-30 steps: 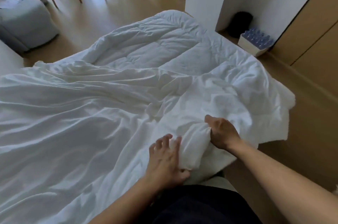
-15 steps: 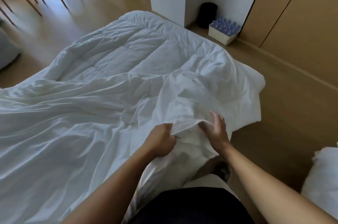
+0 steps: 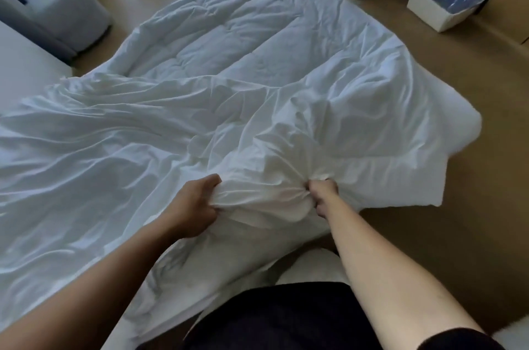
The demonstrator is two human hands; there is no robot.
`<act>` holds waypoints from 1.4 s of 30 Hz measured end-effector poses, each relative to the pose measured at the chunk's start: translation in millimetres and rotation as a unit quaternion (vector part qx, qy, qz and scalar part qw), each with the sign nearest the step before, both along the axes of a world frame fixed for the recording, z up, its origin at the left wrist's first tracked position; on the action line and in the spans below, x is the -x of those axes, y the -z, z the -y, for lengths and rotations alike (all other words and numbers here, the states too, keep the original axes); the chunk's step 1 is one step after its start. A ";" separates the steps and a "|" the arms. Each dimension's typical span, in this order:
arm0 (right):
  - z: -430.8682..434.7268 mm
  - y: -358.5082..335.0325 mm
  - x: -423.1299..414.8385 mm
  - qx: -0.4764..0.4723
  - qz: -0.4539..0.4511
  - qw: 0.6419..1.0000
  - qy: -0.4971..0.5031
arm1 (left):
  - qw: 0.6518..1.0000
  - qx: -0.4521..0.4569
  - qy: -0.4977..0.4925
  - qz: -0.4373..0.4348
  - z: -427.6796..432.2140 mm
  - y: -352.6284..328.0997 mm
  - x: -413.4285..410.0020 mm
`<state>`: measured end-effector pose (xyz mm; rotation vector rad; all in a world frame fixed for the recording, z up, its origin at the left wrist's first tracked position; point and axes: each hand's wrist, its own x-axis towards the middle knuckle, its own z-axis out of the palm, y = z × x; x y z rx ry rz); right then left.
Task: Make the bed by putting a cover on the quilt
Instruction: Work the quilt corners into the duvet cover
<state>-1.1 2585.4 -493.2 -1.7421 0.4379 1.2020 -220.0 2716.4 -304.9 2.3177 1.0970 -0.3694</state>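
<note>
Black clothing fills the bottom edge, and past it our two forearms reach out. Left hand: fingers curled, clenched on a gather of the cover. Right hand: a tight fist, also clenched on the cover, with folds radiating from it. Between the two fists sits a plump, rounded wad of cloth. We judge it to be a corner of the quilt held through the cover, though the fabric hides what is inside.

Left and middle: the cover lies thin, smooth and heavily creased, running off the left edge of view. We cannot tell where its opening is.

Farther out: the quilt shows bare, padded with stitched channels. It spreads flat toward the far end and seems to rest on the wooden floor. The cover's wrinkled edge lies across it about midway.

Progress, as we judge it: the near part is sheathed or at least overlaid, and one corner is being seated. The far half of the quilt is uncovered. Left to do: draw the cover over the exposed half, seat the far corners, shake it flat, close it, and lay it on the bed.

Beyond: a white box of bottles at far right by the wall and a grey armchair at far left, both apart from the quilt.
</note>
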 end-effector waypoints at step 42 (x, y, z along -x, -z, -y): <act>-46.3 -100.3 -84.2 -0.271 -0.297 0.907 -0.126 | 0.994 0.067 0.011 0.081 -5.0 63.2 -165.3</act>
